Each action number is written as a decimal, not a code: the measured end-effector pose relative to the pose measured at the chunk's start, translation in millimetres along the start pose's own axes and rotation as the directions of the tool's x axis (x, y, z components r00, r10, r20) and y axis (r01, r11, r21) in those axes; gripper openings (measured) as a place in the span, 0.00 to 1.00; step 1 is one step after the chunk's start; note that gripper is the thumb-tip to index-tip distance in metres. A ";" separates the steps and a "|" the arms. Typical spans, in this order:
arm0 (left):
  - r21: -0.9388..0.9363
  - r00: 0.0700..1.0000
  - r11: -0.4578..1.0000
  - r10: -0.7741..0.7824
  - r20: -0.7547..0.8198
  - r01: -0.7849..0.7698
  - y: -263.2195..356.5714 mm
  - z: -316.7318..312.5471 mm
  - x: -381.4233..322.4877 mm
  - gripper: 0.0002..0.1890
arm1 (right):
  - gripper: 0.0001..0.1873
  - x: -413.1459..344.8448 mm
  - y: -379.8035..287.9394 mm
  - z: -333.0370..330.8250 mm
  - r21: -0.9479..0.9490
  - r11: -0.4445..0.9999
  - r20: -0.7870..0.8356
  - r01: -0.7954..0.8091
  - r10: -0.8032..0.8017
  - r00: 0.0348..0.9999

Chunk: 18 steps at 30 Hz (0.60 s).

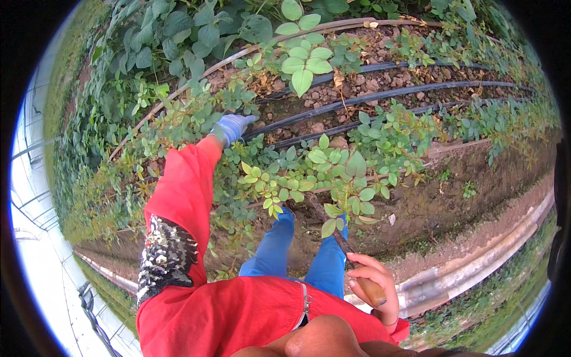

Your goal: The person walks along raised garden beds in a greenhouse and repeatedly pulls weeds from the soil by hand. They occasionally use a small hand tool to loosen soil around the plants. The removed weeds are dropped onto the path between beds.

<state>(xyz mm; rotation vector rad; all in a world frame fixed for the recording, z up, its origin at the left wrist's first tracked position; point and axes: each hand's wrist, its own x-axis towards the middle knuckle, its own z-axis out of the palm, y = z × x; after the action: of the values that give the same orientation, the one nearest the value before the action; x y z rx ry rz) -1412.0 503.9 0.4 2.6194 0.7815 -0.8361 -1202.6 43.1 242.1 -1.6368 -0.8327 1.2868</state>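
My left hand (pixel 232 128), in a blue-and-white glove, reaches into the leafy plants at the left end of the black drip hoses (pixel 330 107). Its fingers point right and low leaves surround it; whether they hold anything cannot be told. Bare, my right hand (pixel 374 279) is closed around the wooden handle (pixel 371 291) of a long tool near my waist. The tool's dark, rusty metal part (pixel 341 241) slants up and left between my legs, and its far end is hidden behind leafy shoots (pixel 352 178).
A raised soil bed (pixel 379 49) with a curved edging strip (pixel 312 30) lies ahead. Broad-leaved plants (pixel 209 31) crowd its far left side. Below the near edge runs a bare earth path (pixel 419 209), bordered by a pale sheet-like edging (pixel 450 285). Leafy stems overhang my legs.
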 end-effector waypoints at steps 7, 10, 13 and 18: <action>0.048 0.994 0.997 0.068 -0.081 -0.064 -5.8 10.8 11.5 0.12 | 0.12 2.5 -2.7 3.4 -0.004 1.000 -0.030 -0.009 0.009 1.000; -0.004 0.999 0.999 -0.032 0.037 0.032 -15.7 19.0 3.0 0.11 | 0.12 5.8 -4.5 3.7 -0.002 1.000 -0.025 0.007 -0.007 1.000; -0.234 0.999 0.972 -0.015 0.031 0.022 -27.4 29.5 -6.8 0.11 | 0.12 7.8 -7.9 3.6 0.005 1.000 -0.019 -0.017 0.017 1.000; -0.386 0.996 0.922 0.000 0.090 0.035 -41.9 55.4 -14.5 0.12 | 0.12 10.6 -10.3 5.4 0.011 1.000 -0.024 -0.023 0.023 0.999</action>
<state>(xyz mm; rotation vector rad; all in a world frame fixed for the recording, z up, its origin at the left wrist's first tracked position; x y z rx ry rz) -1470.8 509.2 -38.9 2.2143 0.8490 -0.7111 -1205.3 57.9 246.9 -1.6543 -0.7930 1.2836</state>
